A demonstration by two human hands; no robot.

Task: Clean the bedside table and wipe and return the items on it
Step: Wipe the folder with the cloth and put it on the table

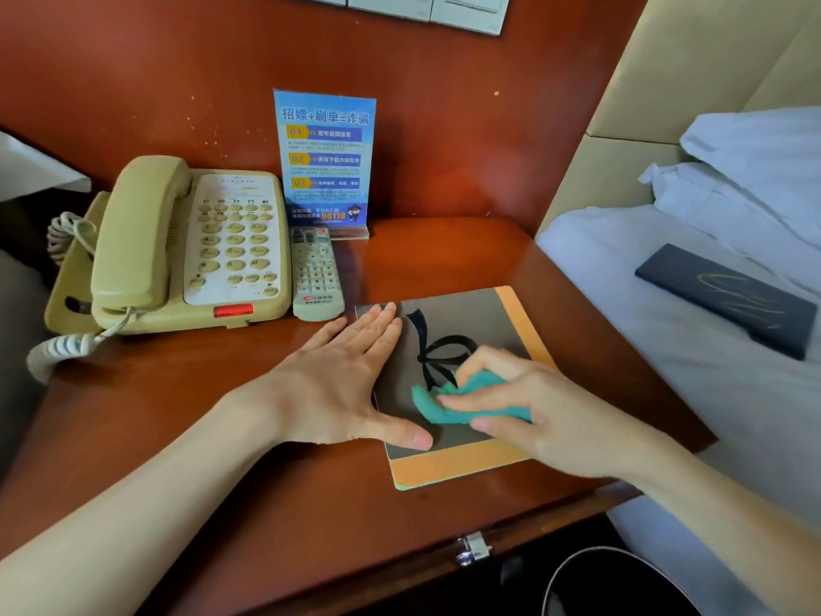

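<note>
The job looks to be in its middle stretch, judging by how things lie. On the reddish wooden counter (249, 393) a grey booklet with an orange border (462, 313) lies flat near the front right, and both hands are working on it. The left hand (337, 371) lies flat with straight fingers spread on the booklet's left edge, pinning it in place, thumb stretched along its lower part. The right hand (524, 402) has its fingers curled around a bunched teal cloth (448, 404), pressing it onto the grey cover just below the black bow-shaped mark. So the wiping of this item is under way, not finished. At the back left the beige telephone (191, 246) sits with the remote control (316, 273) just beside it, and the blue notice stand (326, 162) is upright against the wall behind the remote; whether these have been wiped cannot be told. A dark flat folder (728, 300) rests on the bed (666, 349), well apart from the counter, so it probably remains to be wiped and returned.
</note>
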